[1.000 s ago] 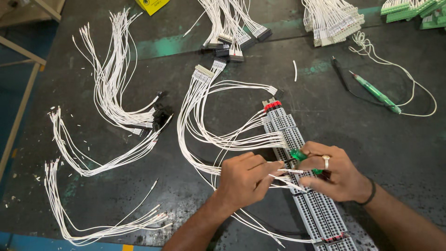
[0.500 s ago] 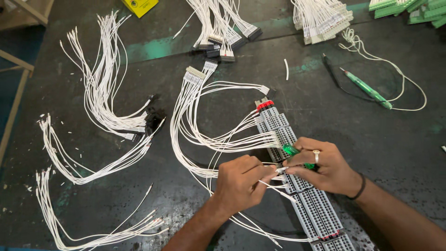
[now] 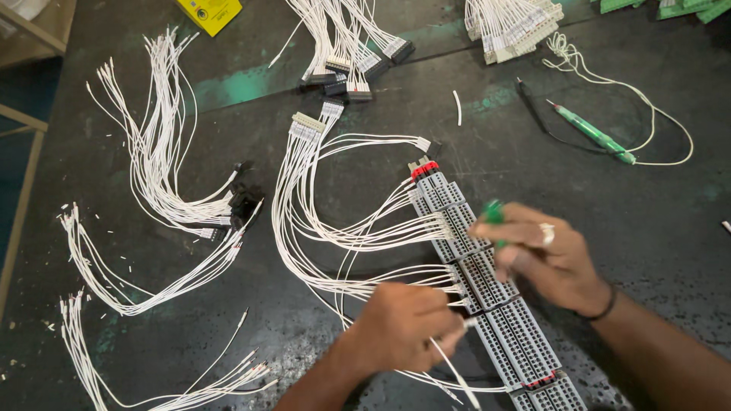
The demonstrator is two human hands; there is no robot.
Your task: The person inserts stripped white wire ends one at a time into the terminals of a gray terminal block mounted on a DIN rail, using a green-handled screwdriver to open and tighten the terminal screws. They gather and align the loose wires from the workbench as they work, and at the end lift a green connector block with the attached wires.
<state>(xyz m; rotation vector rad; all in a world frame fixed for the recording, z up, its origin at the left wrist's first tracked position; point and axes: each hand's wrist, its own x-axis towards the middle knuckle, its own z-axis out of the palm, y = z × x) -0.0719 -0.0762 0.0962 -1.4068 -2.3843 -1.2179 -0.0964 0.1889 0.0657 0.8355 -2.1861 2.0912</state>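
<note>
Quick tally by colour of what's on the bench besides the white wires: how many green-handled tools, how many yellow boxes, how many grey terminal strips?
Green-handled tools: 2, one in the right hand at, one lying at
Yellow boxes: 1
Grey terminal strips: 1, where the left hand holds a white wire
Total: 4

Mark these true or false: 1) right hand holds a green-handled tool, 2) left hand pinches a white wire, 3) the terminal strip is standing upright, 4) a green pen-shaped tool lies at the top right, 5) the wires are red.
1) True: the right hand grips a green-handled tool over the terminal strip.
2) True: the left hand pinches a white wire.
3) False: the strip lies flat on the table.
4) True: the green pen-shaped tool lies there.
5) False: they are white.
</note>
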